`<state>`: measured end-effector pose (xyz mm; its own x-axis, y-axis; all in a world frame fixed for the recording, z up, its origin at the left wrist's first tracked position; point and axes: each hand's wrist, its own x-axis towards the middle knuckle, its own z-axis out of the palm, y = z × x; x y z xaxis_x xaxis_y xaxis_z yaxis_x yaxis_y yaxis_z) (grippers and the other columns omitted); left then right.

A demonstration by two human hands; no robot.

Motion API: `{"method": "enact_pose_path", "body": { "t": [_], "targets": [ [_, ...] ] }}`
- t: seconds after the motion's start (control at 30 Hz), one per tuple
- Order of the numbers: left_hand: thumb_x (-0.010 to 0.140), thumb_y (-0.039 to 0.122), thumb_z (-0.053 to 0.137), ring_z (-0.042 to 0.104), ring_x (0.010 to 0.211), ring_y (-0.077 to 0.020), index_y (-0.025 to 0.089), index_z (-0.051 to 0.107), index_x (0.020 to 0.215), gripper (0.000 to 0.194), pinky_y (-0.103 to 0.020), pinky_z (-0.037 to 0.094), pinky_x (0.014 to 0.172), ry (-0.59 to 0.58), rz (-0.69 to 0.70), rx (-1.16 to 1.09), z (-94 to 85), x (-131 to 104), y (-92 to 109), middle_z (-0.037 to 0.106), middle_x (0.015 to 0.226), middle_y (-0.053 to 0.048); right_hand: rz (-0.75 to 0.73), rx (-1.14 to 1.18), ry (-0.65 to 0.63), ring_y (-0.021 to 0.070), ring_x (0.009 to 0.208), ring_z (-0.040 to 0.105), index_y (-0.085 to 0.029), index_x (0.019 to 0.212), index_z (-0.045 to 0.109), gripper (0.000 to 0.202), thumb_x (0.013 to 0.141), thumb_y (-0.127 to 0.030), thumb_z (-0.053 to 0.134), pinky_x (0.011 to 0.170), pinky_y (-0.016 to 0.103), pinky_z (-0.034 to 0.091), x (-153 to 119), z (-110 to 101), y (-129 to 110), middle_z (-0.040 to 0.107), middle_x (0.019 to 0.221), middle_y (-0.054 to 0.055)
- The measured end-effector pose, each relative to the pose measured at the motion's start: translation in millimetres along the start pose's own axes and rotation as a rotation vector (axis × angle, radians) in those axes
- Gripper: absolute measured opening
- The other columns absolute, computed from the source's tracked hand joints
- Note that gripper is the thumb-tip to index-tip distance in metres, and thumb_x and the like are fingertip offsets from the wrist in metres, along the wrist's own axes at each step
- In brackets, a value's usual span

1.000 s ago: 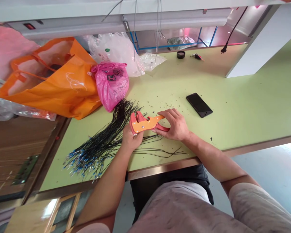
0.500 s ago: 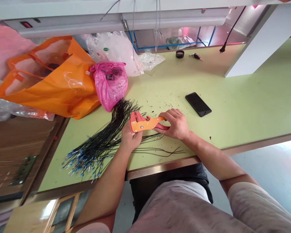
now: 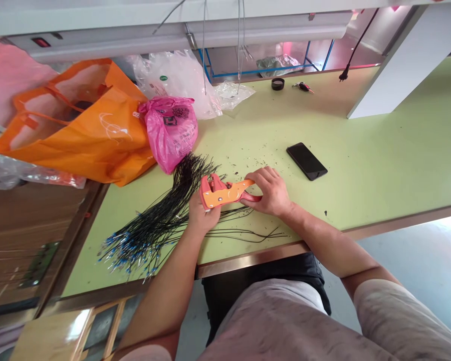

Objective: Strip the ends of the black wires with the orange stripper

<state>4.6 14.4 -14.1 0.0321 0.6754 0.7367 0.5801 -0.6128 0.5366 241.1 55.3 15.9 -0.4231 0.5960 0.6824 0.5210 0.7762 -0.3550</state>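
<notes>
My right hand is closed around the handles of an orange and red wire stripper, which lies level above the table with its jaws to the left. My left hand is at the tool's head, close against it. Its fingers are mostly hidden behind the head, and I cannot see what they grip. Beside and under the left hand spreads a bundle of thin black wires, with blue and silvery ends at the lower left. Several loose black wires extend to the right below the tool.
A phone lies right of my right hand. Small dark scraps dot the green table. At the left stand an orange bag and a pink plastic bag. Farther back are keys, a black ring and a hanging plug.
The stripper's red jaw parts have shifted, and a gap now shows between them at the head. Both hands stay in nearly the same place.
</notes>
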Motion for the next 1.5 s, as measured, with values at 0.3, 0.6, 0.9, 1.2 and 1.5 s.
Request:
{"method": "enact_pose_path", "body": {
  "t": [0.3, 0.6, 0.9, 1.2, 1.5],
  "targets": [
    [0.106, 0.042, 0.056, 0.081, 0.098, -0.0251, 0.018, 0.076, 0.110, 0.032, -0.037, 0.067, 0.092, 0.002, -0.090, 0.135, -0.4, -6.5, -2.3, 0.084, 0.104, -0.012, 0.019, 0.047, 0.000, 0.0303, 0.105, 0.064, -0.020, 0.123, 0.067, 0.053, 0.096, -0.064, 0.073, 0.092, 0.046, 0.052, -0.8, 2.0, 0.2, 0.075, 0.112, 0.013],
    [0.105, 0.043, 0.056, 0.080, 0.104, -0.0268, 0.019, 0.074, 0.115, 0.031, -0.039, 0.065, 0.097, -0.028, -0.075, 0.152, -1.5, -14.3, -14.7, 0.082, 0.109, -0.013, 0.059, 0.087, -0.075, 0.0297, 0.101, 0.065, -0.020, 0.122, 0.069, 0.057, 0.093, -0.069, 0.073, 0.094, 0.047, 0.051, -1.2, 1.2, -1.3, 0.076, 0.112, 0.013],
    [0.098, 0.044, 0.065, 0.082, 0.100, -0.0276, 0.018, 0.078, 0.110, 0.032, -0.039, 0.067, 0.093, -0.019, -0.154, 0.147, -1.6, -13.7, -9.2, 0.085, 0.105, -0.012, 0.062, 0.060, -0.066, 0.0252, 0.092, 0.066, -0.019, 0.117, 0.072, 0.057, 0.095, -0.071, 0.071, 0.087, 0.040, 0.051, -0.2, -0.3, -4.6, 0.077, 0.105, 0.011],
    [0.096, 0.047, 0.068, 0.081, 0.099, -0.0288, 0.019, 0.076, 0.102, 0.030, -0.040, 0.067, 0.091, -0.023, -0.241, 0.071, 0.5, -8.1, 0.0, 0.084, 0.101, -0.012, 0.054, -0.071, -0.019, 0.0173, 0.066, 0.055, -0.022, 0.091, 0.073, 0.044, 0.104, -0.063, 0.064, 0.072, 0.035, 0.043, -2.9, 4.6, 0.1, 0.067, 0.071, 0.002],
    [0.096, 0.040, 0.064, 0.080, 0.094, -0.0251, 0.021, 0.075, 0.101, 0.023, -0.035, 0.067, 0.087, -0.020, -0.202, 0.074, 1.9, 0.5, 3.1, 0.083, 0.100, -0.011, -0.002, 0.021, 0.001, 0.0291, 0.101, 0.063, -0.019, 0.121, 0.069, 0.049, 0.097, -0.062, 0.070, 0.090, 0.045, 0.050, -0.3, 1.9, -0.4, 0.075, 0.110, 0.013]
  ]
}}
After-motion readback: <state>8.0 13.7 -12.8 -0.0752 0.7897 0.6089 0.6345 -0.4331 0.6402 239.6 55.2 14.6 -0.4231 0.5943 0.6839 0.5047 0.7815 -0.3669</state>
